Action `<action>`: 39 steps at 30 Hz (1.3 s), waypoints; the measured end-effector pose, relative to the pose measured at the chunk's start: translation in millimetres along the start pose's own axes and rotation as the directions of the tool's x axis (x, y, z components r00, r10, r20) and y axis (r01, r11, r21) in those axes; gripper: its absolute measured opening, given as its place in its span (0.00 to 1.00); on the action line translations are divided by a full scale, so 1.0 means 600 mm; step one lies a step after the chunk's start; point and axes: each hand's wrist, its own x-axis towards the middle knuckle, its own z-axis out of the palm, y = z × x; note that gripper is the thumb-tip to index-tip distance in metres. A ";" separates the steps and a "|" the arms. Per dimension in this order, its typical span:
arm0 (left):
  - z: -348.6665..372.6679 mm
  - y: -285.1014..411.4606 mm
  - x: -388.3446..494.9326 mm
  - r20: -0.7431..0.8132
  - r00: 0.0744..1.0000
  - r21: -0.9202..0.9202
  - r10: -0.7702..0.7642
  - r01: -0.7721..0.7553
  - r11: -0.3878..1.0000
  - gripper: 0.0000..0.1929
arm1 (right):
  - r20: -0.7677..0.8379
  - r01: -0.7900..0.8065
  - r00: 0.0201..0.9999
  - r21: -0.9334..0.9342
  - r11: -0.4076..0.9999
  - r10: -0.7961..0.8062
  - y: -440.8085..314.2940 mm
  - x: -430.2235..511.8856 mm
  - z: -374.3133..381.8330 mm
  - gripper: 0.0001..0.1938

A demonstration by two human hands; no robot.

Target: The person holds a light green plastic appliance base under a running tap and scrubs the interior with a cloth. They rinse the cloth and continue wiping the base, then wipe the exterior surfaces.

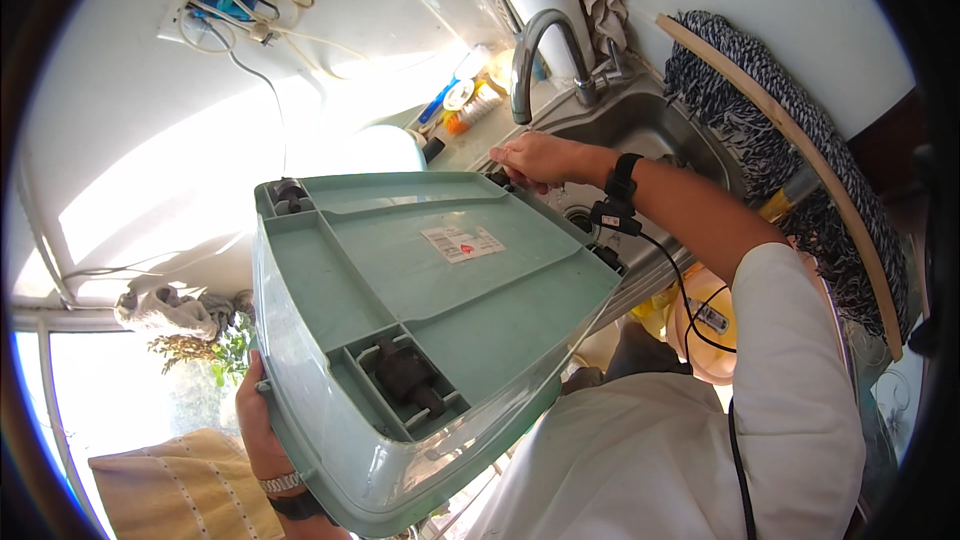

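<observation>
A pale green plastic storage box [465, 307] is tilted over the sink's edge with its underside towards me. Recessed black caster wheels [405, 375] sit at its corners, and a paper label [463, 243] bearing print is stuck on its base. My left hand [259, 409] grips the box's rim on the left side. Beneath the spout of the chrome faucet [536, 52], my right hand [534, 159] has curled fingers beside the far right caster. Its fingertips are partly hidden, so I cannot tell whether it holds anything. Drops of water show just below it.
The stainless steel sink [637, 127] lies behind my right forearm. A large mop head [750, 112] with a wooden bar leans at the right. Bottles and tape [461, 101] crowd the counter. Cables [240, 7] hang on the wall; an orange basin [712, 315] sits below.
</observation>
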 end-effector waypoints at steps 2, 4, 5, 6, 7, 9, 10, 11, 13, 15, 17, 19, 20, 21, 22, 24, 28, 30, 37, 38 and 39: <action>-0.004 -0.002 0.002 0.038 0.999 -0.003 -0.002 0.003 1.000 0.25 | -0.047 0.145 0.984 -0.334 0.931 -0.171 -0.009 -0.007 0.010 0.39; -0.007 -0.004 0.003 0.129 0.992 -0.004 -0.002 0.002 1.000 0.25 | -0.051 0.256 0.950 -0.445 0.858 -0.309 -0.013 -0.013 0.021 0.39; -0.008 -0.005 0.004 0.114 0.993 0.006 0.013 -0.014 1.000 0.25 | -0.052 0.309 0.931 -0.409 0.858 -0.361 -0.012 -0.015 0.023 0.40; -0.009 -0.006 0.005 0.117 0.993 0.010 0.035 -0.037 0.999 0.25 | -0.046 0.320 0.931 -0.381 0.868 -0.363 -0.010 -0.017 0.024 0.40; -0.010 -0.006 0.006 0.119 0.991 0.012 0.057 -0.059 0.998 0.25 | -0.057 0.348 0.921 -0.327 0.879 -0.386 -0.008 -0.018 0.023 0.41; -0.010 -0.006 0.007 0.116 0.993 0.002 0.024 -0.025 1.000 0.25 | -0.064 0.276 0.953 -0.217 0.936 -0.296 0.000 -0.020 0.016 0.42; -0.011 -0.005 0.008 0.114 0.993 -0.005 0.008 -0.007 1.000 0.25 | -0.071 0.218 0.970 -0.157 0.963 -0.231 0.005 -0.020 0.012 0.42; -0.011 -0.006 0.008 0.107 0.994 -0.010 -0.002 0.003 1.000 0.25 | -0.077 0.118 0.989 -0.086 0.989 -0.125 0.009 -0.017 0.011 0.41; -0.013 -0.005 0.010 0.132 0.991 -0.027 -0.014 0.017 0.999 0.24 | -0.088 0.082 0.992 -0.134 0.988 -0.094 0.018 -0.009 0.012 0.39; -0.016 -0.003 0.010 0.085 0.996 -0.001 -0.005 0.005 1.000 0.24 | -0.085 0.224 0.959 -0.352 0.909 -0.269 0.028 0.007 0.024 0.36; -0.017 0.000 0.010 0.125 0.992 0.019 -0.005 0.003 1.000 0.24 | -0.148 0.381 0.877 -0.367 0.849 -0.458 0.046 0.023 0.034 0.37; -0.017 0.004 0.007 0.141 0.990 0.043 -0.021 0.015 0.999 0.25 | -0.178 0.474 0.776 -0.469 0.745 -0.606 0.067 0.037 0.035 0.36; -0.015 0.005 0.005 0.194 0.981 0.032 -0.012 0.006 0.999 0.25 | -0.169 0.475 0.737 -0.558 0.680 -0.654 0.076 0.042 0.030 0.35; -0.012 0.006 0.002 0.180 0.984 0.033 -0.008 0.002 0.999 0.25 | -0.215 0.413 0.770 -0.549 0.726 -0.600 0.085 0.041 0.025 0.33; -0.008 0.005 -0.002 0.088 0.996 0.046 -0.002 -0.002 0.999 0.24 | -0.289 0.398 0.806 -0.382 0.834 -0.517 0.090 0.039 0.019 0.31; 0.003 0.001 -0.007 0.091 0.994 0.066 0.053 -0.060 0.996 0.21 | -0.350 0.128 0.936 0.247 0.961 -0.035 0.094 0.025 0.004 0.26; 0.023 0.001 -0.014 0.041 0.993 0.136 0.115 -0.120 0.983 0.20 | -0.340 0.206 0.936 0.325 0.923 -0.089 0.066 -0.011 -0.021 0.21; 0.027 0.007 -0.016 0.044 0.990 0.166 0.138 -0.143 0.976 0.21 | -0.293 0.219 0.926 -0.096 0.971 -0.238 0.050 -0.029 -0.028 0.14; 0.030 0.013 -0.016 0.141 0.988 0.135 0.061 -0.080 0.988 0.21 | -0.201 0.102 0.869 -0.821 0.562 -0.451 -0.011 -0.131 0.005 0.13; 0.030 0.012 -0.016 0.122 0.991 0.121 0.062 -0.077 0.990 0.21 | -0.218 0.124 0.862 -0.784 0.608 -0.457 -0.036 -0.152 0.009 0.14; 0.031 0.012 -0.016 0.112 0.992 0.112 0.061 -0.074 0.991 0.21 | -0.240 0.160 0.853 -0.725 0.670 -0.464 -0.069 -0.168 0.010 0.18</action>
